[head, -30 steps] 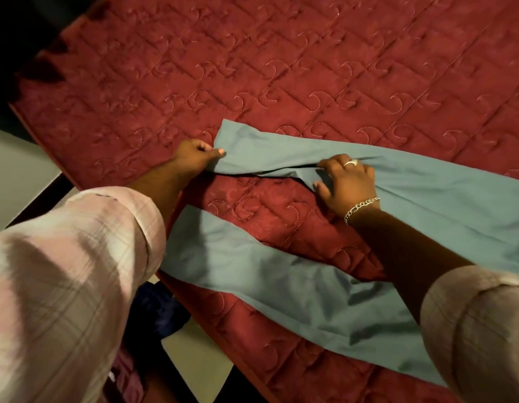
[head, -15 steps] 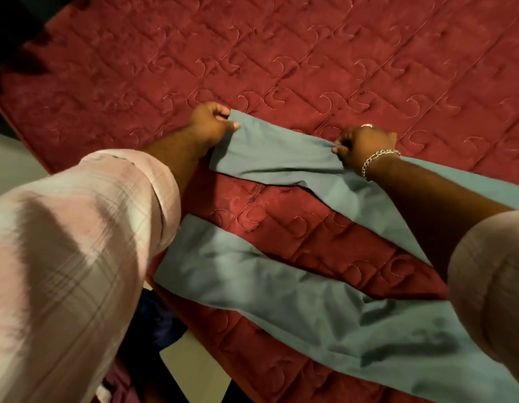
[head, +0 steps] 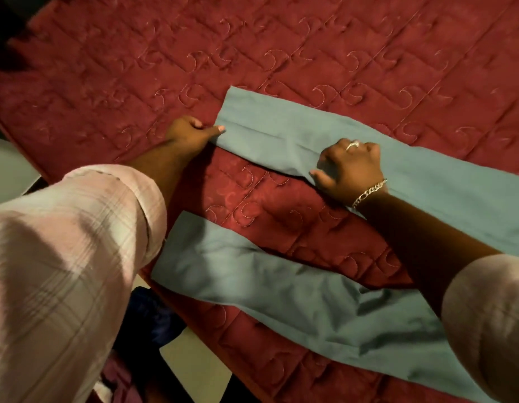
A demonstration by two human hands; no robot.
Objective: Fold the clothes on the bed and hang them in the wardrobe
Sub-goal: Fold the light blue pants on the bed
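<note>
The teal trousers (head: 281, 135) look light and limp, best held at hems. Left hand (head: 191, 133) pinches the far leg's hem; right hand (head: 351, 170), fingers curled, seemingly grips that leg's near edge.

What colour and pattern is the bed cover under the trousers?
Dark red bed cover, quilted with stitched swirl motifs in a grid; seen in the head view.
</note>
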